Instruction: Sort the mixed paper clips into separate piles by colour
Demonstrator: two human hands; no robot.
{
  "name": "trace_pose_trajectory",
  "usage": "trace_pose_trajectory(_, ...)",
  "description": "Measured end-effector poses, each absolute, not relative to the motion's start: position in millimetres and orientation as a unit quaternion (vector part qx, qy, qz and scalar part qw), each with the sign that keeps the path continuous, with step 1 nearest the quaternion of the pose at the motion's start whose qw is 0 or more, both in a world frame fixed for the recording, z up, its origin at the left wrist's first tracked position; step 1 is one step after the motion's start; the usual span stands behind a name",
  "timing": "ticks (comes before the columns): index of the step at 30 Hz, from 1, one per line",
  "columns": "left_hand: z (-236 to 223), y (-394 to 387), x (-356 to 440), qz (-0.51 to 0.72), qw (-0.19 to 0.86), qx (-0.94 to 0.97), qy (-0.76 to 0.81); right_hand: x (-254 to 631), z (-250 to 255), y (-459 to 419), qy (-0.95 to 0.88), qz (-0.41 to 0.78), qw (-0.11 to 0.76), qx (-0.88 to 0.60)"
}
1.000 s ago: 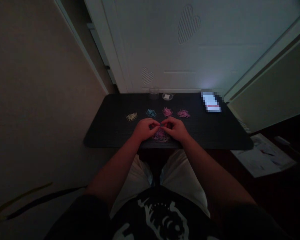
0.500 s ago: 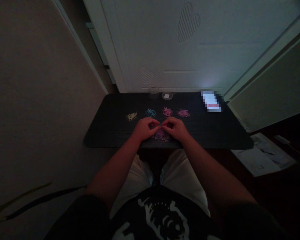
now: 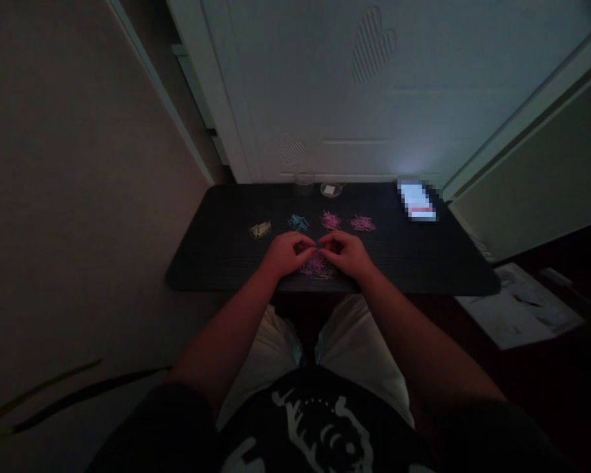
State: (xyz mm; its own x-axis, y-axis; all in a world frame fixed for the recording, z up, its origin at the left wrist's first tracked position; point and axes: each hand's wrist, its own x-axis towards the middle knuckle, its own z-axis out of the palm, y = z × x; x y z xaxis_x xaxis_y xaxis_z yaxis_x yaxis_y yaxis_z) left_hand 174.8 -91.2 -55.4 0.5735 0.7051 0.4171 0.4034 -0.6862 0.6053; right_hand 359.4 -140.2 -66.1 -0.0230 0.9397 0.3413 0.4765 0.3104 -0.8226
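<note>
pile of mixed thin sticks (image 3: 318, 268) | on bench (image 3: 423, 263) near edge, between left hand (image 3: 286, 255) and right hand (image 3: 349, 253) | grip: fingertips close together, cannot tell if holding any | likely light, stiff, easily scattered; pinch singly mid-length

1 loose purplish stick pile (image 3: 317, 267); 4 smaller piles (image 3: 330, 221) beyond.

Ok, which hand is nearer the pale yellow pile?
Left. The left hand is just right of the pale yellow pile, closer to the person; the right hand is farther right, past the left one.
</note>
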Motion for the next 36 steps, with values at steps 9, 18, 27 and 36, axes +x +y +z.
trace_pose_trajectory(9,-56.1,-90.8,174.9,0.328,0.233,0.858,0.319,358.4,-62.4,-141.4,-0.674,0.246,0.462,-0.521)
trace_pose_trajectory(18,-56.4,-91.0,174.8,0.326,0.231,0.864,0.307,357.1,-64.3,-141.0,-0.656,0.270,0.463,-0.532)
trace_pose_trajectory(27,-55.9,-91.5,176.7,0.294,0.212,0.889,0.278,355.4,-63.0,-141.2,-0.658,0.253,0.447,-0.551)
trace_pose_trajectory(36,-57.9,-87.8,175.4,0.338,0.217,0.828,0.391,361.1,-66.7,-137.9,-0.579,0.182,0.509,-0.610)
